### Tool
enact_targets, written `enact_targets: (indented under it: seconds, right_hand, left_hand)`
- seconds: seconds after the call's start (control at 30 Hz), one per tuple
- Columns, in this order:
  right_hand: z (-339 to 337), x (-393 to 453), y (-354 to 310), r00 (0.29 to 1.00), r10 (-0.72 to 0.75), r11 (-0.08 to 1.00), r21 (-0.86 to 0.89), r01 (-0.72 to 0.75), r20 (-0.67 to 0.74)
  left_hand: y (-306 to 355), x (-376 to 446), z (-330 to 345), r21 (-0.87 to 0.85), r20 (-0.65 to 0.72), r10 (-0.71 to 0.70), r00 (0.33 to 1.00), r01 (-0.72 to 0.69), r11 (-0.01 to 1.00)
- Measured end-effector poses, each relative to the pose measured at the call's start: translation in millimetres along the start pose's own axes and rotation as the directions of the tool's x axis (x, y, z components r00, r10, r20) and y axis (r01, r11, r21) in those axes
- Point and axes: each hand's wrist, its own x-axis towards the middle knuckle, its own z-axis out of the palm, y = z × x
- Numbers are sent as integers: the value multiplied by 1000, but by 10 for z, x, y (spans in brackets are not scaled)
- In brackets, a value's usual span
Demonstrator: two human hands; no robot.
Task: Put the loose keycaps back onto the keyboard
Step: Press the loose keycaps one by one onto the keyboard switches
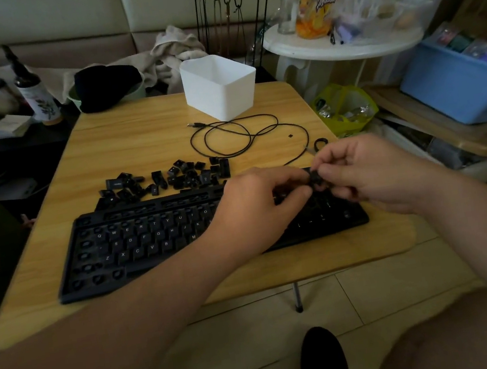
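Both of your hands are over the right half of the black keyboard (137, 241), which lies with its long axis left to right across the wooden table (139, 127). Your right hand (370, 171) has thumb and fingers curled in, pinching a single black keycap (316, 177) at its fingertips. Your left hand (258, 204) reaches in from the left with fingers bent; the fingertips meet the same keycap, but how firmly they hold it cannot be read from here.

The held keycap sits between the two hands, just above the keyboard's upper right area, not yet seated as far as I can judge. Its legend and its orientation are too dark to read.

The pile of loose keycaps (165, 180) lies on the table just behind the keyboard's far edge, toward its left and middle. Your left hand is the nearer one to that pile.

Letter rows on the left half are filled; the left column, bottom row and top row show bare sockets. The sockets under your hands are hidden.

Judgement: the move ahead is a short drop straight down from the right hand to a socket. Turn the cap square to the row first.
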Motion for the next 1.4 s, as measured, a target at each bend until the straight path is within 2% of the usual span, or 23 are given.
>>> enact_targets:
  seconds: [0.1,0.2,0.27,0.37,0.43,0.6,0.73,0.87,1.0,1.1,1.4]
  right_hand:
    - [141,28,-17,1000,8,977,215,-12,20]
    - [170,34,3,1000,-16,974,226,10,23]
    - [163,16,2,996,-89,988,123,89,-4]
    - [106,-36,-35,973,-227,967,-131,220,-39]
    - [68,-68,-67,961,-275,922,-289,258,-19]
    - [32,-115,-125,913,-402,756,-539,372,65]
    - [-170,-121,-131,940,-336,713,-635,297,62]
    - [-467,-27,27,991,-119,590,-798,120,60]
    - [-447,34,162,991,-2,478,-870,119,134]
    - [-392,60,158,985,35,422,-896,140,171]
    - [-261,132,39,978,97,278,-948,154,187]
  left_hand:
    - [78,24,-44,-222,-58,-107,993,92,971]
    - [63,-4,-87,-241,-65,-114,991,96,966]
    - [66,-25,-111,-226,-67,-116,991,98,969]
    - [67,-32,-151,-169,-89,-89,992,73,983]
    - [60,-32,-161,-137,-95,-70,993,56,989]
    - [44,-43,-131,-38,-66,29,997,-31,999]
    - [49,-20,-128,-23,37,-3,999,4,1000]
    - [-74,-51,-65,186,167,19,986,-51,981]
    - [-168,-128,-40,366,312,11,950,-131,921]
    - [-178,-129,-36,377,324,52,944,-180,909]
    - [-196,-131,-13,367,311,75,948,-192,910]
